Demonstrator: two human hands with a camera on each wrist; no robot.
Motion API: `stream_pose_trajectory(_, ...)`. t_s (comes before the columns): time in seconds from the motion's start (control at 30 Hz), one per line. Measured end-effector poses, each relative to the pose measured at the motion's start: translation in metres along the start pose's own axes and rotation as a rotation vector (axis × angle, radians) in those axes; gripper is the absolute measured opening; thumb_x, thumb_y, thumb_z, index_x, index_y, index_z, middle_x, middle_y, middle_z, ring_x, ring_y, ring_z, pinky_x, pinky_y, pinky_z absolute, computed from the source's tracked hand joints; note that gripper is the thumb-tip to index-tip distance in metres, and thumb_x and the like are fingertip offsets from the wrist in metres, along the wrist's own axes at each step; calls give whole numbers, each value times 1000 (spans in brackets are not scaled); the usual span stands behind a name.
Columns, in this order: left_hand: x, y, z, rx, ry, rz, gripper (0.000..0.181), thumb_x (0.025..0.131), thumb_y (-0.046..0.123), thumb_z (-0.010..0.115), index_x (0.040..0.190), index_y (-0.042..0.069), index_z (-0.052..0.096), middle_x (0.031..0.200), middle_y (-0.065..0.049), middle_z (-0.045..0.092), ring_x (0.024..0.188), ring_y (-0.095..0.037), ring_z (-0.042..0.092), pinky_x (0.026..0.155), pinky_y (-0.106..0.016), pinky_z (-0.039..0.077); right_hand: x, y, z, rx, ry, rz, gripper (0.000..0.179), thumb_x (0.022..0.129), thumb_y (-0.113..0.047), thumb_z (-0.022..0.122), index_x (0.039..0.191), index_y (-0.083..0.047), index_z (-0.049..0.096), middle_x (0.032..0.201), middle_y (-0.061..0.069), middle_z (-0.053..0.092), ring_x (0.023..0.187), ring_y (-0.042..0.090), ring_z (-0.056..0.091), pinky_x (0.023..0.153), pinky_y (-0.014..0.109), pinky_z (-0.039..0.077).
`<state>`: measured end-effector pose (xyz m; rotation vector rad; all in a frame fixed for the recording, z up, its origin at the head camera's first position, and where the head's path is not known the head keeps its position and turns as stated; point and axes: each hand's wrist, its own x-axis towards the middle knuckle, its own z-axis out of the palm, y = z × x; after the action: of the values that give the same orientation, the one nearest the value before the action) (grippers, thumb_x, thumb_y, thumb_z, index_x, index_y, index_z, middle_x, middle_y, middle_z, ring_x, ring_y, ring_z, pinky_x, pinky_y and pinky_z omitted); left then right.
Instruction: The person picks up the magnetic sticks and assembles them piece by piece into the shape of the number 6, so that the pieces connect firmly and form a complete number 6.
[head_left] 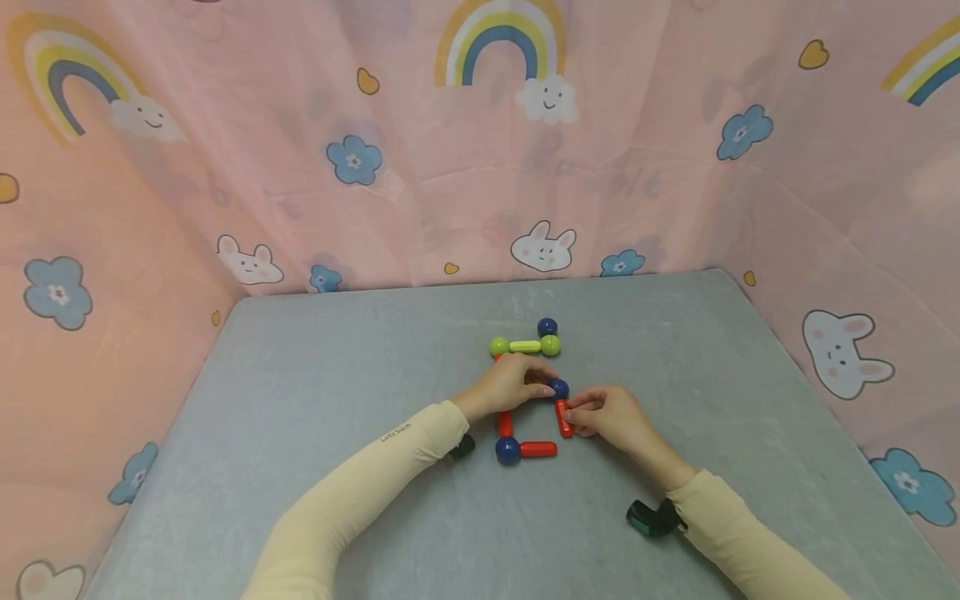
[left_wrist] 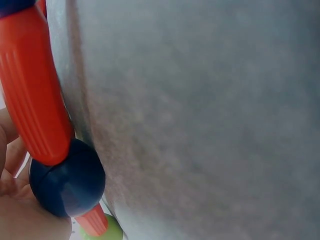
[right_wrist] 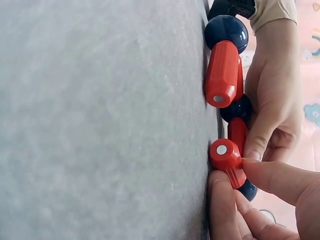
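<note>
My left hand [head_left: 510,385] reaches over the shape and grips a blue ball [head_left: 558,388] between thumb and fingertips. With its thumb and fingers, my right hand [head_left: 613,417] pinches a red magnetic stick [head_left: 564,418] whose far end meets that ball. In the right wrist view the near end of this red stick [right_wrist: 226,157] shows a pale round magnet. Beneath my left wrist run red sticks [head_left: 506,423] with another blue ball [left_wrist: 67,177] joined between them. At the near corner, a blue ball [head_left: 507,451] carries a red stick [head_left: 538,449] pointing right.
Beyond my left hand, a yellow-green stick [head_left: 525,346] links two yellow-green balls, the right one [head_left: 551,345] touching a blue ball [head_left: 547,327]. Everything lies on a grey tabletop [head_left: 337,350], with pink printed cloth [head_left: 420,208] hanging around its back and sides.
</note>
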<state>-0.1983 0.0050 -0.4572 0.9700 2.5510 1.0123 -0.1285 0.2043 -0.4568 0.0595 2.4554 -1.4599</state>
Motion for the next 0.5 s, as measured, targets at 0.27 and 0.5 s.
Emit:
stream_pose_trajectory(0.27, 0, 1, 1, -11, -8, -9, 27, 92, 22, 70, 118, 11, 72, 113, -2, 75, 99, -10, 70, 84, -17, 53, 9, 1, -11, -14, -78, -11, 33, 87, -15, 74, 109, 9, 69, 88, 14, 77, 67, 11, 70, 65, 30, 60)
stream_pose_trajectory(0.5, 0, 1, 1, -15, -6, -12, 27, 92, 22, 70, 118, 12, 72, 113, -2, 75, 101, -9, 70, 86, -17, 53, 41, -4, -44, -73, -70, -76, 41, 94, -21, 67, 123, 8, 64, 108, 22, 73, 82, 14, 71, 76, 31, 60)
